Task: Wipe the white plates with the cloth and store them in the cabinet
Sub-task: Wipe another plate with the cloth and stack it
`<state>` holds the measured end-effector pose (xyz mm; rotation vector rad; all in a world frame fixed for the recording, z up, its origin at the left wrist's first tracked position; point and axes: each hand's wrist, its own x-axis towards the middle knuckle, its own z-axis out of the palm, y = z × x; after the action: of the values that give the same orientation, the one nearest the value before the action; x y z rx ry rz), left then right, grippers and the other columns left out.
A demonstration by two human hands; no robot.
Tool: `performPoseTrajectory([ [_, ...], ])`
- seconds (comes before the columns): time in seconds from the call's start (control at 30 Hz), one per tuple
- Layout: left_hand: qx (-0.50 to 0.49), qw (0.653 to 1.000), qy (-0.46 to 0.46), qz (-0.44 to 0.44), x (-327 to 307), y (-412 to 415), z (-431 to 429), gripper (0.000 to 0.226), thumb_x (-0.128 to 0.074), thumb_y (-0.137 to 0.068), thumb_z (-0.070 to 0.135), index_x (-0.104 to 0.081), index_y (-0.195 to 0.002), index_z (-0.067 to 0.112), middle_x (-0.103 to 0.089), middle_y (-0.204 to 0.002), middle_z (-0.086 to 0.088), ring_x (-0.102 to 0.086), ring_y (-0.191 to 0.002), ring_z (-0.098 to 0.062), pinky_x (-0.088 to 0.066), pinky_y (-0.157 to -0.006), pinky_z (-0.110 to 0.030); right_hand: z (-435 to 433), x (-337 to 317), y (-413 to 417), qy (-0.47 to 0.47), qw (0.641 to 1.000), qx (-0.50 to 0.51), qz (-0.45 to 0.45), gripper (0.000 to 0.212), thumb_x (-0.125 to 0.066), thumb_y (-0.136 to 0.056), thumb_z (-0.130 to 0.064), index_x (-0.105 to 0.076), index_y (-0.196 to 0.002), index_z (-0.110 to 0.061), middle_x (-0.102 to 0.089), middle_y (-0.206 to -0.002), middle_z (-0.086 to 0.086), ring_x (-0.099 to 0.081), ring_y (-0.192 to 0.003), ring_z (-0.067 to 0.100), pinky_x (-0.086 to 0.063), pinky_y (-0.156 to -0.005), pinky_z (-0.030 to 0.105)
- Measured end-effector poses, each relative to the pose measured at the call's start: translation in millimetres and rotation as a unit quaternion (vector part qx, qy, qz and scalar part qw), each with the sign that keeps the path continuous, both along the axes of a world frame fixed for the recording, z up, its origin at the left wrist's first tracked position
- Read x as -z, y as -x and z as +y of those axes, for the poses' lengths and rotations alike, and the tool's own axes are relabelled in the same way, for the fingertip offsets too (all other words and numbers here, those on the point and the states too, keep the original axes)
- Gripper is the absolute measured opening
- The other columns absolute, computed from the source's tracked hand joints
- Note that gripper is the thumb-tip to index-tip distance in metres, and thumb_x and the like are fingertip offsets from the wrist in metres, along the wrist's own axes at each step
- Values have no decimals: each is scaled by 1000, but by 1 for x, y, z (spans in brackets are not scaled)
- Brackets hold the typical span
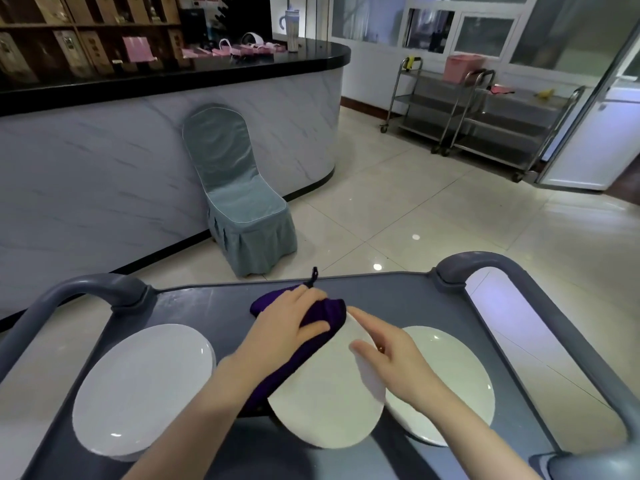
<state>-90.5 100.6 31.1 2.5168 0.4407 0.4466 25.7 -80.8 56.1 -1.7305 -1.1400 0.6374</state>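
The head camera looks down on a grey cart (207,303) with a raised loop handle at its far left corner (86,289) and another at its far right corner (485,261). Above the middle of the cart a white plate (329,410) is held up at a tilt, its face towards the camera. The left hand (287,323) has its fingers curled round a bunched purple cloth (329,311) and presses it against the plate's upper left rim. The rest of the cloth hangs down along the plate's left edge, under the forearm. The right hand (391,355) holds this plate at its upper right rim, with the thumb laid across the face and the index finger stretched out along the top edge. The other fingers sit behind the plate and cannot be seen. On the left side of the cart lies a second white plate (138,389), whose layered rim suggests a stack. On the right side lies a third white plate (450,375), partly covered by the held one. Beyond the far edge of the cart, a chair in a pale blue cover (239,202) stands on the tiled floor against a curved, marble-patterned counter (138,150). Steel trolleys (485,123) stand by the far wall.
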Motion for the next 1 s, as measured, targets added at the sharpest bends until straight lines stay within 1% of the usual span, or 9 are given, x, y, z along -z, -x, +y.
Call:
performPoseTrajectory([
  [0.07, 2, 996, 90, -15, -2, 7, 1, 17, -67, -90, 31, -57, -105, 33, -63, -99, 18, -58, -93, 0, -48, -85, -27, 2, -1, -8, 27, 997, -20, -72, 62, -54, -97, -4, -50, -128, -58, -62, -125, -30, -58, -119, -2, -44, -104, 26],
  [0.13, -20, 985, 170, -32, 1, 18, 0, 11, -66, -92, 23, -60, -96, 32, -67, -90, 18, -62, -87, 1, -45, -78, -18, 0, -4, -15, 48, 993, -38, -99, 57, -54, -97, -6, -52, -131, -53, -60, -126, -33, -55, -121, -6, -42, -105, 23],
  [0.3, -142, 939, 301, -90, 19, 40, -19, 13, -56, -98, 19, -63, -101, 30, -71, -91, 17, -65, -86, -2, -48, -76, -20, -13, -4, -28, 19, 999, -6, -27, 52, -53, -96, 1, -59, -133, -34, -61, -130, -26, -54, -124, -3, -42, -103, 21],
  [0.4, -165, 939, 284, -102, 15, 35, -22, 12, -58, -97, 20, -61, -101, 31, -69, -88, 21, -64, -83, 2, -45, -70, -11, -15, 3, -24, 1, 1000, 12, -2, 50, -52, -97, 2, -59, -133, -30, -62, -132, -21, -54, -126, 2, -43, -106, 27],
  [0.47, -135, 956, 247, -83, 7, 30, -16, 12, -62, -95, 20, -59, -94, 32, -68, -80, 21, -63, -76, 3, -43, -66, -9, -11, 2, -24, 5, 1000, 3, -28, 50, -52, -97, 1, -58, -133, -33, -61, -130, -26, -54, -125, -3, -41, -104, 21],
  [0.67, -24, 990, 142, 0, -4, 18, -3, 5, -66, -92, 29, -61, -89, 29, -67, -79, 14, -62, -76, -3, -47, -72, -23, 8, -1, -21, 57, 989, -59, -121, 52, -57, -99, -11, -47, -127, -54, -52, -127, -42, -44, -120, -24, -35, -105, 9],
  [0.77, -102, 959, 251, -79, 0, 28, -11, 8, -61, -95, 21, -65, -91, 27, -70, -82, 15, -63, -77, 0, -46, -70, -14, 6, -5, -31, 31, 994, -36, -97, 52, -57, -97, -5, -56, -127, -46, -60, -126, -35, -51, -123, -12, -39, -105, 16],
  [0.9, -262, 879, 375, -134, 27, 40, -31, 12, -55, -99, 22, -65, -97, 29, -72, -88, 13, -68, -87, -12, -54, -81, -32, -3, -6, -35, -53, 996, 61, 43, 50, -53, -95, 4, -62, -128, -32, -66, -125, -19, -60, -120, 5, -46, -106, 37],
  [1.0, -273, 885, 353, -133, 27, 37, -29, 9, -58, -97, 22, -65, -94, 28, -72, -86, 12, -68, -85, -12, -55, -80, -34, -5, -1, -29, -61, 993, 67, 76, 51, -50, -96, 6, -62, -128, -31, -67, -125, -14, -61, -119, 10, -47, -106, 42],
])
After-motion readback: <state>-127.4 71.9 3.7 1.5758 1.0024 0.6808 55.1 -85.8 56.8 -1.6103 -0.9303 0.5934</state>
